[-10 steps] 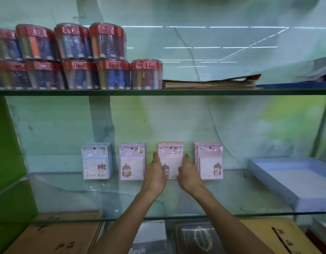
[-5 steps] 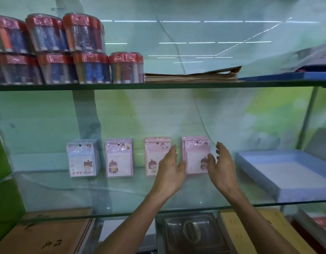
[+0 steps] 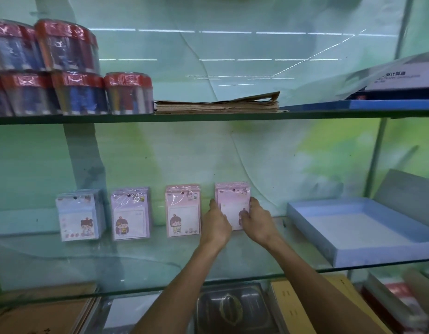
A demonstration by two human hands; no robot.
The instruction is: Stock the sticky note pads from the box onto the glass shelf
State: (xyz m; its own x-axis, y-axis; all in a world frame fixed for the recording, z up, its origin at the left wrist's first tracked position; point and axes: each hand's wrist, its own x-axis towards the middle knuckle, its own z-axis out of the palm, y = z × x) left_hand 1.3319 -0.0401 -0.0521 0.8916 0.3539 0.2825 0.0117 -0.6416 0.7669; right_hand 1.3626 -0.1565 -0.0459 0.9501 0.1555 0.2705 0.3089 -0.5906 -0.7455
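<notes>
Several stacks of wrapped sticky note pads stand upright in a row at the back of the glass shelf [image 3: 136, 263]: a blue stack [image 3: 79, 214], a lilac stack [image 3: 131, 213], a pink stack [image 3: 182, 210] and a rightmost pink stack [image 3: 232, 201]. My left hand [image 3: 215, 225] grips the left side of that rightmost stack and my right hand [image 3: 256, 222] grips its right side. The stack stands on the glass against the wall. The shallow blue box [image 3: 360, 232] lies on the shelf to the right, with nothing visible inside it.
An upper glass shelf [image 3: 208, 115] carries red-lidded tubs [image 3: 76, 92], a pile of brown paper [image 3: 218, 104] and a blue box [image 3: 396, 92]. Below the glass shelf lie notebooks and boxes [image 3: 232, 307]. A metal upright [image 3: 375, 169] rises at the right.
Both hands moved right from the third pink stack to the rightmost one, hovered open beside it, and now close on its two sides. The camera shifted right.
</notes>
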